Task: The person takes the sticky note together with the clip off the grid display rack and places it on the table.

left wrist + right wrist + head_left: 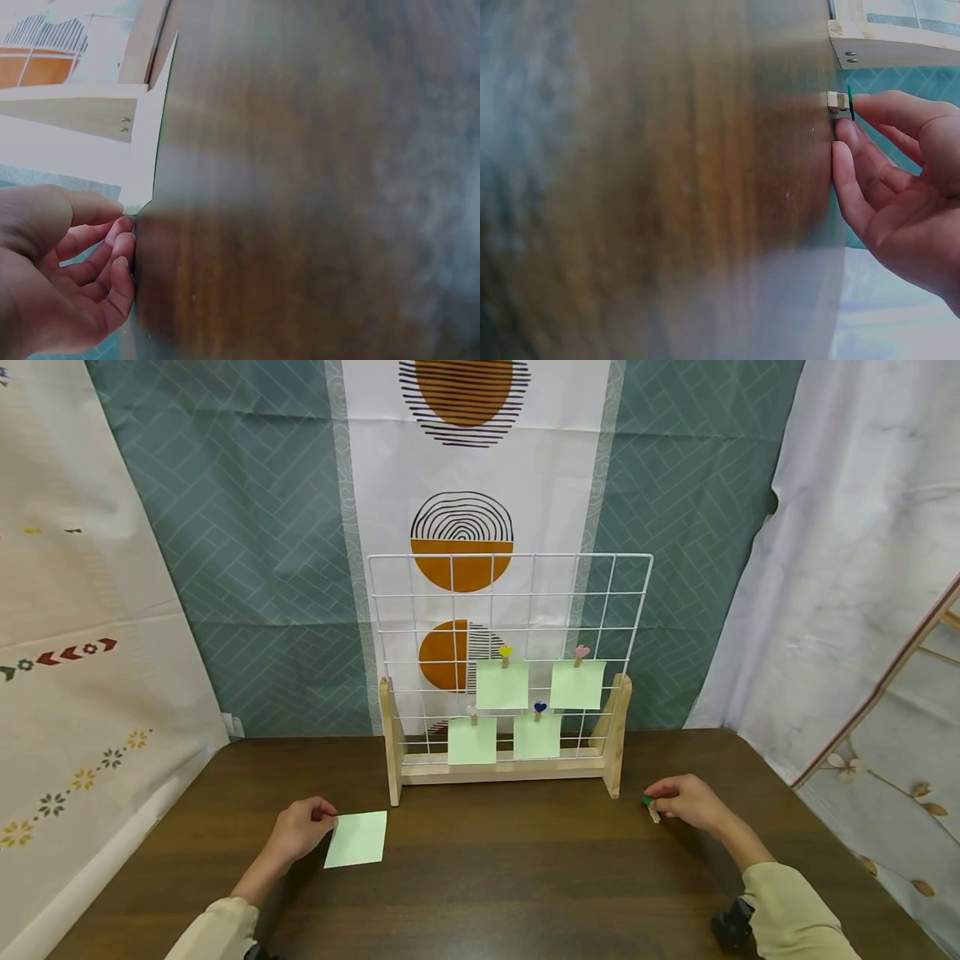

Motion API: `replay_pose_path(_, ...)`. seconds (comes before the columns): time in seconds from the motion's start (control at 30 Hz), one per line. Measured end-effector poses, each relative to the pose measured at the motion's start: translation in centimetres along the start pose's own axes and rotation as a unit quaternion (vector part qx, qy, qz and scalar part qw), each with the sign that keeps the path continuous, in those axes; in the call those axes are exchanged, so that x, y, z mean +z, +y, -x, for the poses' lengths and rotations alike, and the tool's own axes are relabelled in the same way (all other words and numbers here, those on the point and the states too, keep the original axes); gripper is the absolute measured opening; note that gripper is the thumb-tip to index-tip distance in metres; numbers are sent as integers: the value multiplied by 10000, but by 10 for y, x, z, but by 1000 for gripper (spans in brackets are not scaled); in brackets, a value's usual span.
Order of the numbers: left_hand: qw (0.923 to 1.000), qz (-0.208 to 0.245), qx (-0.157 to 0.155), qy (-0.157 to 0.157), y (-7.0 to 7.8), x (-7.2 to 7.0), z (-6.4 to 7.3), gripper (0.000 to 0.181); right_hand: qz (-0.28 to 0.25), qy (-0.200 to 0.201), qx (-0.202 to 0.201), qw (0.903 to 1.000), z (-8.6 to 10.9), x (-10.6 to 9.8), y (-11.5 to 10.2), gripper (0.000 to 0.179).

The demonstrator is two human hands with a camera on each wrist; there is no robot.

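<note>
My left hand (pixel 298 828) pinches the upper left corner of a pale green sticky note (pixel 358 839) low over the table; in the left wrist view the note (pixel 150 150) is seen nearly edge-on between thumb and fingers. On the right, my right hand (pixel 688 802) holds a small wooden clothespin (pixel 654 815) with a green top between thumb and fingers. The same clothespin (pixel 838 101) shows in the right wrist view. Behind, a white wire grid panel (pixel 510 595) carries several green notes (pixel 502 685), each under a small clip with a heart.
Wooden feet (pixel 617 735) hold the grid upright near the back of the dark brown table (pixel 510 877). A patterned curtain (pixel 262 552) hangs behind it. White cloths (pixel 847 568) hang at both sides.
</note>
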State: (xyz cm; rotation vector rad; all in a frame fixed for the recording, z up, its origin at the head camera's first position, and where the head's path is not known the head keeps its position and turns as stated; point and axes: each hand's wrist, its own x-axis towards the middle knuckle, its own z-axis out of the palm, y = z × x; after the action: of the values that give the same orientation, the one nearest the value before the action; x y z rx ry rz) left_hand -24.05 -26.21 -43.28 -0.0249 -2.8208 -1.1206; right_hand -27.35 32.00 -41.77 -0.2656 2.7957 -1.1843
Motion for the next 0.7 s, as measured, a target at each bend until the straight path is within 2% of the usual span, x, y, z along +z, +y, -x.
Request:
replay_pose_path(0.27, 9995, 185, -199, -132, 2, -4, -1, 12, 33, 14, -27, 10000, -5, -6, -3, 26)
replay_pose_path(0.4, 9984, 450, -310, -153, 3, -6, -3, 17, 234, 265, -235, 9991, -8, -9, -5, 25)
replay_pose_path(0.5, 9990, 409, -170, -24, 5, -9, -5, 18, 349, 471, -431, 9973, -9, -12, -9, 26)
replay_pose_path(0.7, 9987, -174, 303, 364, 17, -21, -7, 20, 296, 750, -578, 9951, -10, -20, -30, 27)
